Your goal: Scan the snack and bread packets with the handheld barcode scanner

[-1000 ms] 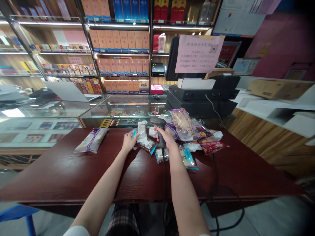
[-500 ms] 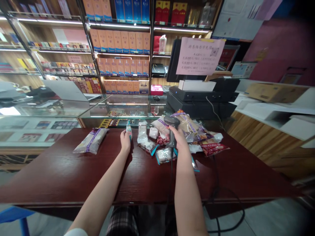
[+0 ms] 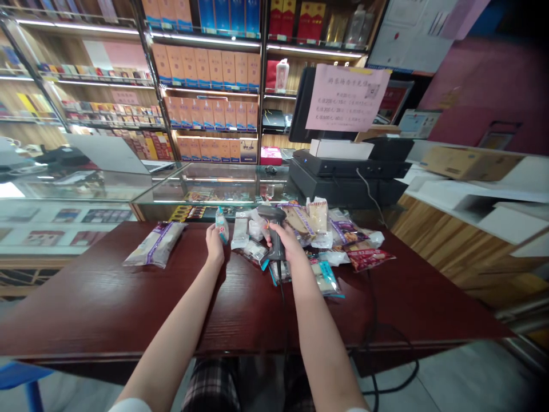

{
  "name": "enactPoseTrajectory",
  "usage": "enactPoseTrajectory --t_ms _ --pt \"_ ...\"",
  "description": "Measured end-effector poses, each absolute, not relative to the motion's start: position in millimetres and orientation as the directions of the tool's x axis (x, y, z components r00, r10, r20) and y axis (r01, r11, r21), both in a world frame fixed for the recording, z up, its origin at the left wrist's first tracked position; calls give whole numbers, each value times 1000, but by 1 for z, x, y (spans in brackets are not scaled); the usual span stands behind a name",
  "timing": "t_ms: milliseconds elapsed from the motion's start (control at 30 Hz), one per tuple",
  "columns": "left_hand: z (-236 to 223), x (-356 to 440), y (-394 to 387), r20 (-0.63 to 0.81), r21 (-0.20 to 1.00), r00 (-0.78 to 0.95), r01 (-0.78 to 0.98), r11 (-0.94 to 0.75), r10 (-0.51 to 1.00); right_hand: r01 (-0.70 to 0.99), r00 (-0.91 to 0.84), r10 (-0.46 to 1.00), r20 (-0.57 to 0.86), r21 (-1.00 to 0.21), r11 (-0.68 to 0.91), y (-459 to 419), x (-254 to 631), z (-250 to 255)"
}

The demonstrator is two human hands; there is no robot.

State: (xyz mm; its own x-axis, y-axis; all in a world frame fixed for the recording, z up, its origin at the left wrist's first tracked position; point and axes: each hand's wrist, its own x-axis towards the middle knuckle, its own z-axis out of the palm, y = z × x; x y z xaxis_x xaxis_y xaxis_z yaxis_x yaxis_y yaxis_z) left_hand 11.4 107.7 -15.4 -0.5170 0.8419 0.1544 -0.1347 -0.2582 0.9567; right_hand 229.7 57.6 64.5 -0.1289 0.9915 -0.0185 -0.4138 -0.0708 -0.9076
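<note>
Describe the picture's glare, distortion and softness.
Head view: shelf light strips glare white, and the desk has a faint sheen; head view: shelf posts at left lean, likely wide-angle distortion; head view: small print on the packets is too soft to read.

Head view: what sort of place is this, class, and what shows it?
Probably a shop's checkout: rows of orange boxes line the shelves, a glass display case stands beyond the table, and the right hand holds a handheld scanner.
</note>
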Motion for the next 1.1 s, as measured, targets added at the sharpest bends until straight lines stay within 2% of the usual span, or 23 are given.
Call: enactPoseTrajectory --t_ms 100,333,667,767,933,1100 --pt "-6 8 104 119 926 -497 -257 -276 860 -461 -121 993 1 -886 -55 55 235 70" --pt "19 -1 83 62 749 -246 -629 -207 967 -426 -226 974 5 -900 -94 54 232 64" --pt "20 -5 84 11 754 -212 -641 -148 977 -351 -374 924 86 -935 -55 47 213 62" --pt "20 -4 85 -17 697 -188 -706 -123 982 -354 -357 930 82 -934 -53 45 210 63" --pt "21 -5 83 -34 526 -134 -845 -96 990 -355 -339 937 88 -934 -40 48 210 59" --pt "20 -6 85 -94 531 -139 -845 -68 986 -364 -342 935 92 -930 -42 47 210 59"
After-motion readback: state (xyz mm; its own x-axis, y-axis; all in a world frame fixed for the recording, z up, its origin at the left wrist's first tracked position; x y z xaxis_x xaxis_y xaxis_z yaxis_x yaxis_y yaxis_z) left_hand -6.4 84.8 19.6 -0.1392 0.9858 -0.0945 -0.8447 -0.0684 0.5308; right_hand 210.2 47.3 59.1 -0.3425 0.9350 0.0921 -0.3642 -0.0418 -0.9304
